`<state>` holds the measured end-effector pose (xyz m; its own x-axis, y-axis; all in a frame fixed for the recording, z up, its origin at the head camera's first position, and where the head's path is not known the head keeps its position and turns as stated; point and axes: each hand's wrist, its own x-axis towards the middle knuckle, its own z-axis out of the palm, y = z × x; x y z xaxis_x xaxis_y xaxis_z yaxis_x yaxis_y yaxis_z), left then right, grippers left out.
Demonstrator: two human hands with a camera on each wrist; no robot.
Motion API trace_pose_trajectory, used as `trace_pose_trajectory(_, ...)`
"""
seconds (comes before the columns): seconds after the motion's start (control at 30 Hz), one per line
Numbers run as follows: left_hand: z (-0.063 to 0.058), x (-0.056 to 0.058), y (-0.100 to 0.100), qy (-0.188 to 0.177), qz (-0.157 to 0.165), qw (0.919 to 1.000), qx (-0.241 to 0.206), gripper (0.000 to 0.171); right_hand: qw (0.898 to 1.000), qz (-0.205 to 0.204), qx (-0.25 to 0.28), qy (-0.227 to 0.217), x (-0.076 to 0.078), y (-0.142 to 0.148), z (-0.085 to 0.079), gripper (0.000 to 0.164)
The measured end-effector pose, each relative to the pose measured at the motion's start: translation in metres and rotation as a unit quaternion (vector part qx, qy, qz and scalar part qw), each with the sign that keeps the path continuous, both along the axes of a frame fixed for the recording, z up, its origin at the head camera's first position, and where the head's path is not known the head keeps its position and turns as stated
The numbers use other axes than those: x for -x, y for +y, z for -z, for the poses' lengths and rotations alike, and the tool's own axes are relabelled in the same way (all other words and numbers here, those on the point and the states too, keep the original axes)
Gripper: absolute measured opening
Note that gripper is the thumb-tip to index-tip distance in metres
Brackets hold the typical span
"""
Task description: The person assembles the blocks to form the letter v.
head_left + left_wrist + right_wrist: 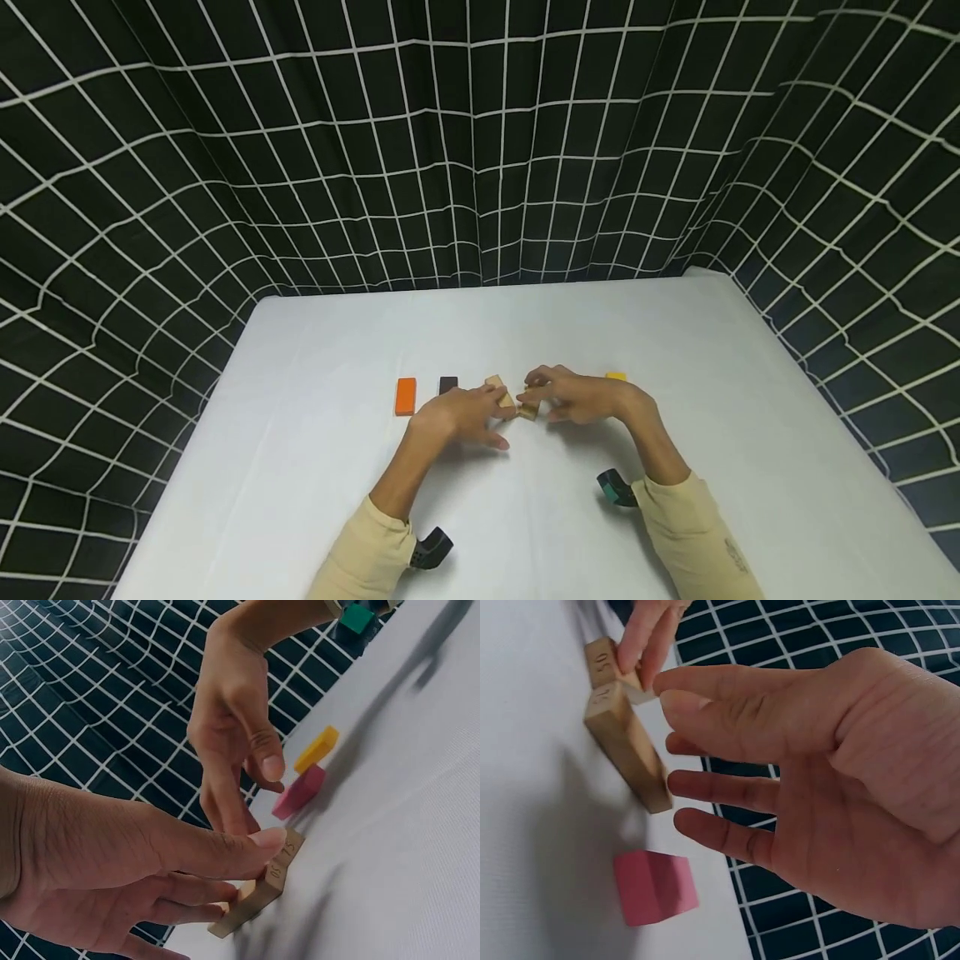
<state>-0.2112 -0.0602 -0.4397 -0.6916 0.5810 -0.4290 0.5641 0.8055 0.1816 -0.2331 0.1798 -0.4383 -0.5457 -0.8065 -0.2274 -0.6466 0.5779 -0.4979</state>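
Two wooden blocks with digits on their ends stand close together at an angle, the left block and the right block. My left hand is over the left block, fingertips on it, thumb stretched out straight. That same block shows in the right wrist view with left fingers on its top. Beside the right block, my right hand hovers with fingers loosely bent and nothing gripped; its fingertips appear just off the block. A pink block lies near the right hand, hidden under it in the head view.
An orange block and a black block lie left of the wooden pair on the white table. A yellow block is beyond the right wrist. Dark cloth with a white grid encloses the table's back and sides.
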Motion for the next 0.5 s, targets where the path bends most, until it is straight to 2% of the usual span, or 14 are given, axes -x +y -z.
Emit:
trace_pose_trajectory(0.1,-0.0015,-0.0033,-0.0012,-0.006,-0.005,0.9998,-0.016,0.062,1.0,0.01,0.01,-0.013,-0.0013,0.0024,-0.0026,0.046)
trace_pose_trajectory(0.23,-0.0056,-0.0057,-0.0003,0.007,-0.002,0.9996,-0.027,0.06,1.0,0.024,0.003,-0.01,-0.0036,0.0078,-0.0075,0.04)
trace_pose_trajectory(0.5,-0.0053,-0.0085,-0.0009,0.009,-0.005,0.9998,-0.014,0.055,0.999,0.033,-0.02,-0.021,-0.0072,0.004,-0.009,0.027)
